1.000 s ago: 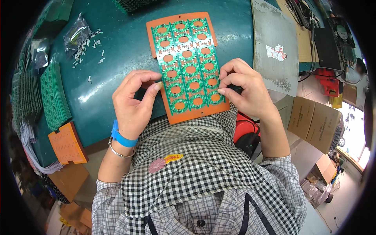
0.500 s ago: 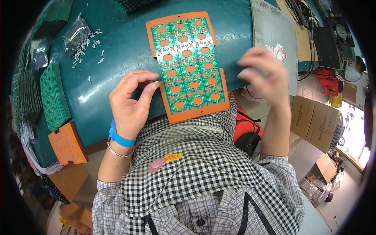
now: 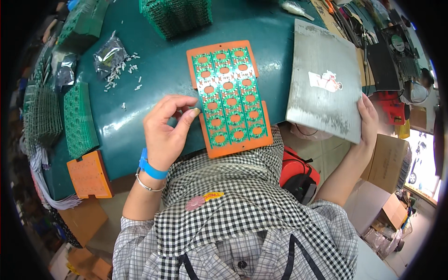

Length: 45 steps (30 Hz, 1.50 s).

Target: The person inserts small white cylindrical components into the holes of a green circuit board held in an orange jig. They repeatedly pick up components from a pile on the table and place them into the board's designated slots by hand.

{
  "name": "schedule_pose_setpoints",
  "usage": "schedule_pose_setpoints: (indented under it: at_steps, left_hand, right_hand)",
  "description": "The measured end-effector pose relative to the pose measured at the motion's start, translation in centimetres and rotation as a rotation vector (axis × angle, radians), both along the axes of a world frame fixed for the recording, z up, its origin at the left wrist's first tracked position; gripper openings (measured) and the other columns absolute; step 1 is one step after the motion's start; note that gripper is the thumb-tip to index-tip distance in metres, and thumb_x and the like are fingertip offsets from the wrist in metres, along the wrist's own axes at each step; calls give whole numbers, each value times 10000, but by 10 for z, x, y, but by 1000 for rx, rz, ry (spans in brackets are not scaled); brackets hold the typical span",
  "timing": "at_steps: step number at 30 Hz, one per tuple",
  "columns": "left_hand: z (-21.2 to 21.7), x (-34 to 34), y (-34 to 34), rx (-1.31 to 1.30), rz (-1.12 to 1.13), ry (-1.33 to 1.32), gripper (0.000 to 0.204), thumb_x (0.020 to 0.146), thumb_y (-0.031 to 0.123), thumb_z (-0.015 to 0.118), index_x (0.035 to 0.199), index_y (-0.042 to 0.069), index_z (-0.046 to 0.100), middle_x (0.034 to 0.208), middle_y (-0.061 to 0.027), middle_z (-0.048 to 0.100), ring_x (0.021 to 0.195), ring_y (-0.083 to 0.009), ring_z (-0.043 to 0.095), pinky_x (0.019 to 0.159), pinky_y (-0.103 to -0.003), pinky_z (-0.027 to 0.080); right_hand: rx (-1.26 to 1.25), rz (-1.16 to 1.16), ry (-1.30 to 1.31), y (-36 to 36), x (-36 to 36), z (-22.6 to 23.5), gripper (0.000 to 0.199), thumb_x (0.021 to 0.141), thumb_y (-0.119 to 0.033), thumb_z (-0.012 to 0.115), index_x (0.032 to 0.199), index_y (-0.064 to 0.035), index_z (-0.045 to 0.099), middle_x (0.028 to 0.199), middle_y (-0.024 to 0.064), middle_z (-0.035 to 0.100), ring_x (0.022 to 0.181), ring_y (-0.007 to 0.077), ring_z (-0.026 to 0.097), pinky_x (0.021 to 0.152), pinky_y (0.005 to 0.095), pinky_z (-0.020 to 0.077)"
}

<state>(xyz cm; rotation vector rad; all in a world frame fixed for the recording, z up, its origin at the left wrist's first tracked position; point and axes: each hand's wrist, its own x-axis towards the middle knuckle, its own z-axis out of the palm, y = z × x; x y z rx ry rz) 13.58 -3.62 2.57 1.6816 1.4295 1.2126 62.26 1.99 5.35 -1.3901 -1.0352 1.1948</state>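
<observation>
right grip [image 3: 368, 120]: clasping grey plate [image 3: 324, 99], likely stiff | left grip [image 3: 165, 129]: hold unclear | circuit panel [image 3: 229, 94] just rightward: probably fragile, take edges

A bright blue wristband [image 3: 156, 172] and 1 thin silver bangle [image 3: 148, 188] circle the left forearm [image 3: 141, 203]. The grey plaid shirt [image 3: 133, 240] has 1 dark round button [image 3: 241, 264]; the black-and-white checked apron [image 3: 233, 219] bears 1 pink flower patch [image 3: 195, 203] beside 1 yellow patch [image 3: 213, 195].
</observation>
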Motion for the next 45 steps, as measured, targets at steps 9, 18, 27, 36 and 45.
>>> schedule_pose_setpoints:
  at_steps: [9, 18, 27, 36, 45]
  left_hand:
    - [-6, 9, -1, -452, -74, -448, 695, 965, 92, 674, 1552, -1, 313, 921, -23, 630, 659, -34, 509, 521, -187, 399]
    - [-20, -8, -11, -481, 17, -197, 715, 921, 17, 698, 1537, -27, 336, 710, 15, 560, 568, -24, 484, 492, -194, 408]
    - [-15, -7, -19, -545, 110, -192, 697, 880, 25, 749, 1490, -46, 420, 705, -15, 608, 642, -26, 513, 598, -191, 461]
    - [14, 14, -19, -387, -115, -354, 619, 943, 16, 662, 1516, 46, 429, 854, -17, 667, 658, -29, 555, 540, -188, 449]
    - [-10, -3, 4, 37, 82, 416, 125, 814, 71, 762, 938, 66, 744, 880, -76, 701, 839, -271, 614, 754, -384, 474]
  right_hand:
    - [-35, 191, 176, -27, -153, -51, 557, 929, -114, 723, 1396, 75, 486, 941, -17, 647, 796, 36, 565, 750, 191, 468]
    - [182, 251, -506, -30, -185, -48, 517, 876, -27, 692, 1368, 58, 557, 774, 46, 582, 571, 61, 458, 539, 232, 420]
    - [305, 226, -633, -40, -196, -49, 469, 903, -33, 662, 1356, 54, 577, 764, 67, 564, 611, 80, 472, 576, 233, 423]
    - [86, 101, 40, -32, -135, -67, 441, 987, -91, 636, 1409, 12, 561, 925, -72, 589, 762, 13, 482, 703, 164, 408]
    - [150, -137, -162, 21, 43, -66, 410, 993, -131, 631, 1375, 12, 587, 1256, 79, 667, 1044, 130, 629, 942, 270, 479]
